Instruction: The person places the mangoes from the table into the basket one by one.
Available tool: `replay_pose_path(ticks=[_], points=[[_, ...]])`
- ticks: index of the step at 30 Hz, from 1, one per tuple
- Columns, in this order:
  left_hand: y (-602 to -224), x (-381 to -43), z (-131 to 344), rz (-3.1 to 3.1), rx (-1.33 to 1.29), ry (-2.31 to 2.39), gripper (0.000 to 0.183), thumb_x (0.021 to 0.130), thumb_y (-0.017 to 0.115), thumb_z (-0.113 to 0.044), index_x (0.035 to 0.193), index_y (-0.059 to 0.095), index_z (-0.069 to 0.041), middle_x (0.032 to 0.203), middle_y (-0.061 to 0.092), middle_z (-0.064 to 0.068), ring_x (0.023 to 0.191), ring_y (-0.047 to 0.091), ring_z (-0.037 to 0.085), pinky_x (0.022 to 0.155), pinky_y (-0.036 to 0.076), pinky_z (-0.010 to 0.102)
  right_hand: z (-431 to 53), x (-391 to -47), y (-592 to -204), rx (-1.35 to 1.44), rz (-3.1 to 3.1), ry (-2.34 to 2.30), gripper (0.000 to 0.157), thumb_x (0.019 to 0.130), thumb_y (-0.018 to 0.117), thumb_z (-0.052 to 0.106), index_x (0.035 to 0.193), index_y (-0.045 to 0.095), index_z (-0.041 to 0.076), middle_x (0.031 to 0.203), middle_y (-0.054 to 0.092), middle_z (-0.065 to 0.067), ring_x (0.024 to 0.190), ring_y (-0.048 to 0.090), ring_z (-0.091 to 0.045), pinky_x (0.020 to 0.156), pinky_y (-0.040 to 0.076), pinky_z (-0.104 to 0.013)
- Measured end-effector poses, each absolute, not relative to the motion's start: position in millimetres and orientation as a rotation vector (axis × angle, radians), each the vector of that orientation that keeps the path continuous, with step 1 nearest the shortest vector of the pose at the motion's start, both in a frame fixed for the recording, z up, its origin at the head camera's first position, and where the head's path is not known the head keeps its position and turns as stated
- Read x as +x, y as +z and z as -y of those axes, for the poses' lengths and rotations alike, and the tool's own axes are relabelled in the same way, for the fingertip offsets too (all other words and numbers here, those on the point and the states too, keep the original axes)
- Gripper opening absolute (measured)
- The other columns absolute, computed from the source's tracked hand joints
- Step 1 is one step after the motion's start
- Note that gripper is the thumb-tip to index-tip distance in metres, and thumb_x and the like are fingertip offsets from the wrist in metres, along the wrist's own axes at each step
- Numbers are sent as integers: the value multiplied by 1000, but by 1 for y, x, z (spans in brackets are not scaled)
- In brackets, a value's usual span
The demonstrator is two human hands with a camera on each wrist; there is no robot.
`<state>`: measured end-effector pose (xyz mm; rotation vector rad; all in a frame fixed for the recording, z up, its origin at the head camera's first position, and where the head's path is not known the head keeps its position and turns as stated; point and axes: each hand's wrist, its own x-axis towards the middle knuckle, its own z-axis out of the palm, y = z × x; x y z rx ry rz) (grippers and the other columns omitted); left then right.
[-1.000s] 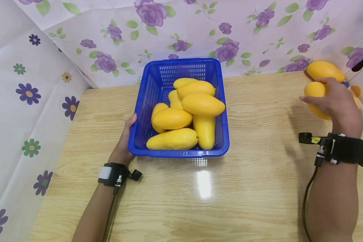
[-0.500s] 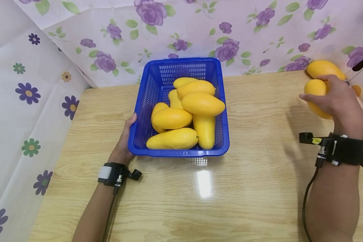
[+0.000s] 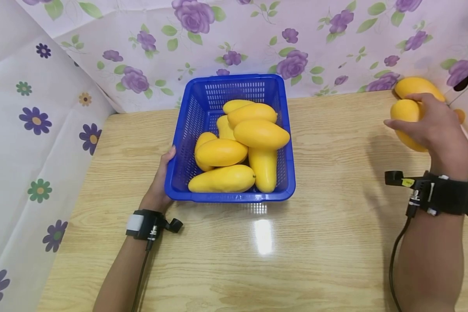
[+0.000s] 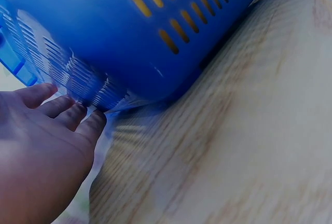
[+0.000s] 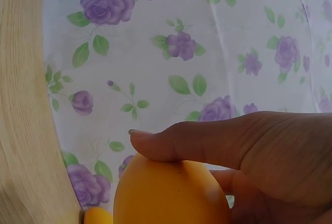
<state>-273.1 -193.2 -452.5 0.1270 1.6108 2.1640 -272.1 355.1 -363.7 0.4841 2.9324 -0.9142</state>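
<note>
In the head view a blue plastic basket (image 3: 231, 197) holds several yellow mangoes (image 3: 262, 134). My left hand (image 3: 158, 184) rests against the basket's left side; in the left wrist view its fairly straight fingers (image 4: 91, 125) touch the slotted wall. Over at the far right, my right hand (image 3: 440, 125) grips a mango (image 3: 404, 111) between thumb and fingers. The right wrist view shows the thumb across that mango's (image 5: 166, 193) rounded end. Yellow also appears below the thumb; I cannot tell whether it is the same fruit.
Another mango (image 3: 419, 88) lies behind the right hand, at the back right corner. The wood-grain table (image 3: 320, 242) meets a purple-flowered sheet (image 3: 253, 43) at the back. Flower-printed (image 3: 37, 121) and dotted sheets stand at the left and right. Cables run from both wrist straps.
My right hand has risen very slightly toward the back with the mango in its grip. The left hand and the basket stay where they were.
</note>
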Motion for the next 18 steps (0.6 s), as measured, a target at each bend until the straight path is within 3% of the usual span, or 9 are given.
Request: replay_pose_path(ticks=[8,18], points=[[-452,-273,193,-1626,144,2160,66,100,33,-58,159,18,-33,159,25,5,138,31,24,113,23,46,-351,-272,-360,467,-2936,-930,85,92,63,38,156,21,-1,131,31,-37,104,36,-52,77,41,-57],[-453,-273,193,-1638,144,2153,66,99,33,-58,159,18,-33,159,25,3,140,30,25,114,22,47,-347,-270,-357,446,-2956,-906,85,92,63,38,156,21,2,133,32,-38,105,35,-53,80,40,-62]])
